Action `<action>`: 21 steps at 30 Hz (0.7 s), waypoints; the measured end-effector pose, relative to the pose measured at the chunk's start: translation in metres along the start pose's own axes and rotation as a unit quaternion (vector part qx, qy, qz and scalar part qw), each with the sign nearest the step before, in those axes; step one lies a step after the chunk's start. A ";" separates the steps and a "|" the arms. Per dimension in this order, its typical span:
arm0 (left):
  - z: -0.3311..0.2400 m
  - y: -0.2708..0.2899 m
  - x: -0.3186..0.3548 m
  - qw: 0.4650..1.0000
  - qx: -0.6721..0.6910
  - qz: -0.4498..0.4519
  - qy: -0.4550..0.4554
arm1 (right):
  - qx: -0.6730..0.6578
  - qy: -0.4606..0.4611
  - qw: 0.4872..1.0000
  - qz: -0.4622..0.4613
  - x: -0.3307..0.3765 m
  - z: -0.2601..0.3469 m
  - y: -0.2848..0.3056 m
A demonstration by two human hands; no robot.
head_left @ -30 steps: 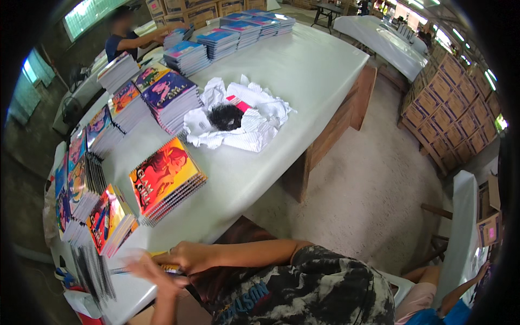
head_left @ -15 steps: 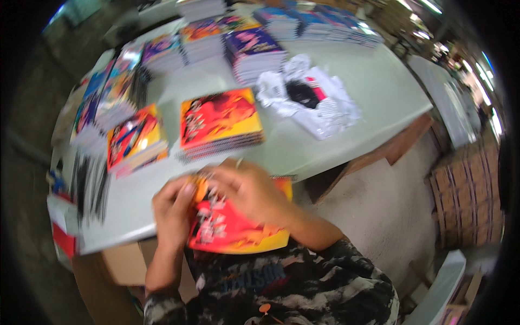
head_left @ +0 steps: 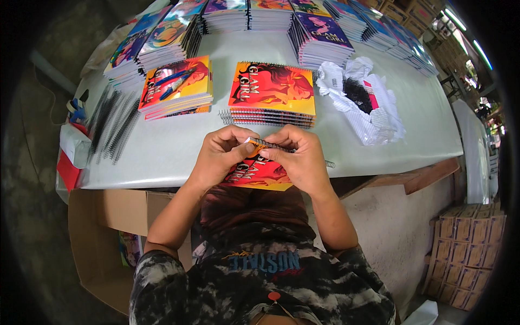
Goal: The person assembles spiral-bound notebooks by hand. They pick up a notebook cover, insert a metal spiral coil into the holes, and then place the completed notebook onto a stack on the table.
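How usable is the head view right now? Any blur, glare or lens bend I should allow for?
Head view, centre: left hand, right hand and the red-and-yellow notebook they hold look fairly sharp; head view, upper right: ceiling lights burn out to white; head view, table: soft sheen on the tabletop, its front edge bowed by the fisheye; head view, corners: fall to black.
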State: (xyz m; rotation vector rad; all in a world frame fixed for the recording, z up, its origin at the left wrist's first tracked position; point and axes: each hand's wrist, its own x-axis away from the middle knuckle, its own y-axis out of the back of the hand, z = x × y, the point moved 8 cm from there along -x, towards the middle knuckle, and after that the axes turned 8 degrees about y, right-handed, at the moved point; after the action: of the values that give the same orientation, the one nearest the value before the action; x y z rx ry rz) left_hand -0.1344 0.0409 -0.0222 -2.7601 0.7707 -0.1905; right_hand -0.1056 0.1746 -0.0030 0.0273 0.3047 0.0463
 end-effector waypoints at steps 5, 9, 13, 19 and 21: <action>-0.018 -0.002 -0.005 0.997 -0.068 0.040 -0.010 | 0.023 0.027 0.999 -0.035 0.003 0.007 -0.006; -0.021 0.006 -0.008 0.983 -0.178 0.036 -0.037 | 0.106 0.092 0.989 -0.052 0.005 0.016 -0.014; -0.023 0.000 -0.007 0.981 -0.188 0.038 -0.029 | 0.144 0.098 0.983 -0.051 0.006 0.020 -0.016; -0.013 -0.005 -0.010 0.979 -0.179 0.097 -0.011 | 0.126 0.044 0.991 0.001 0.008 0.013 -0.015; -0.007 -0.003 -0.010 0.975 -0.192 0.109 0.014 | 0.143 0.042 0.989 -0.002 0.010 0.011 -0.011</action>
State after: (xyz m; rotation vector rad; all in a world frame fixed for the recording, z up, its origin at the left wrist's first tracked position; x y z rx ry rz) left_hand -0.1424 0.0470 -0.0151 -2.9977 1.2236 -0.0377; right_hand -0.0926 0.1639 0.0045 0.3095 0.3932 0.0004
